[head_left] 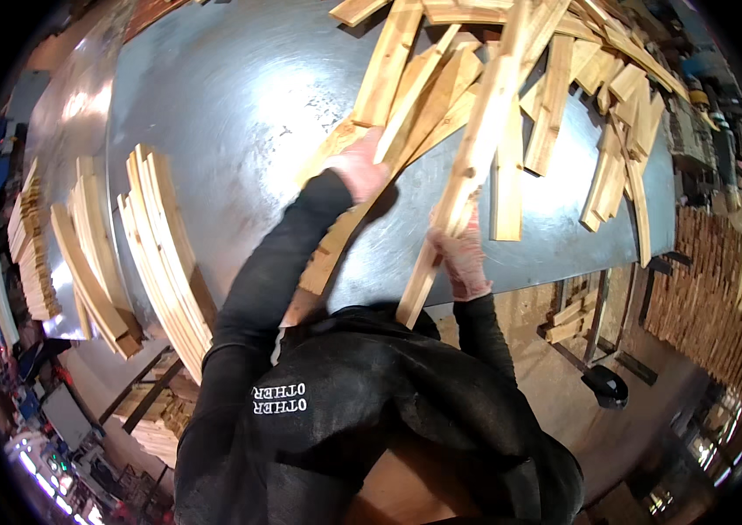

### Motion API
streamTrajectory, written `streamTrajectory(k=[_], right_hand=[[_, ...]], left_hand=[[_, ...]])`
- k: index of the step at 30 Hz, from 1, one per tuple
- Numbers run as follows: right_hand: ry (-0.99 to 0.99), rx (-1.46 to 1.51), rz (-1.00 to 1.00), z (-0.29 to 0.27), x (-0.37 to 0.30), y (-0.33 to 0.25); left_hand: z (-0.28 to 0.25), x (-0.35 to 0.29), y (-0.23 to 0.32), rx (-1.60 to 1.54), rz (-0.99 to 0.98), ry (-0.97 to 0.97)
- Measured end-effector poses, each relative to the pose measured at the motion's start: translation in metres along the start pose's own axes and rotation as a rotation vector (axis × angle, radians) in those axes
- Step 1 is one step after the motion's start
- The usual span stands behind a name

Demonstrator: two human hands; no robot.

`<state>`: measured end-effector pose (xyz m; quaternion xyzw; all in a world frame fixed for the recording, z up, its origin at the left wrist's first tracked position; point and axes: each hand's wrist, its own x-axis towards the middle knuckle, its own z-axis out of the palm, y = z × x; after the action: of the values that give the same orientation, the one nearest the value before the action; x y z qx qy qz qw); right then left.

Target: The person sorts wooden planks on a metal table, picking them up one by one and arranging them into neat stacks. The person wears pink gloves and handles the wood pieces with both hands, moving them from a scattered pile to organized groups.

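My right hand, in a pinkish glove, is closed around a long wooden board. This board slants from near my body up over the pile at the far side. My left hand, also gloved, is closed at the near end of a narrow wooden strip, its fingertips partly hidden and slightly blurred. Beneath and beside that hand lie wider boards, one reaching toward my body. Between the two hands the grey metal table shows.
Loose wooden pieces overlap across the table's far right. At the left stand bundles of long boards and shorter stacks. A tall stack of wood stands beyond the right edge, near a metal frame below the table.
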<state>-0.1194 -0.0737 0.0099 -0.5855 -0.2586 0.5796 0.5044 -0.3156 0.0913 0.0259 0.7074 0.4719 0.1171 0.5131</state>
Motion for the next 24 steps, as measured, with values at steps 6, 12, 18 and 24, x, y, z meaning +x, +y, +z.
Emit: streamTrajectory(k=[6, 12, 18, 24], right_hand=[[-0.282, -0.015, -0.273, 0.062, 0.05, -0.031], [-0.486, -0.072, -0.063, 0.178, 0.019, -0.013], [-0.657, -0.488, 0.116, 0.221, -0.022, 0.068], [-1.068, -0.86, 0.139, 0.24, -0.085, 0.104]], left_hand=[[-0.007, -0.153, 0.004, -1.029, -0.148, -0.029], [0.011, -0.234, -0.032, -0.424, -0.243, 0.418], [0.026, -0.275, -0.128, -0.809, -0.484, 0.606], [0.011, -0.328, -0.158, -0.399, -0.716, 0.787]])
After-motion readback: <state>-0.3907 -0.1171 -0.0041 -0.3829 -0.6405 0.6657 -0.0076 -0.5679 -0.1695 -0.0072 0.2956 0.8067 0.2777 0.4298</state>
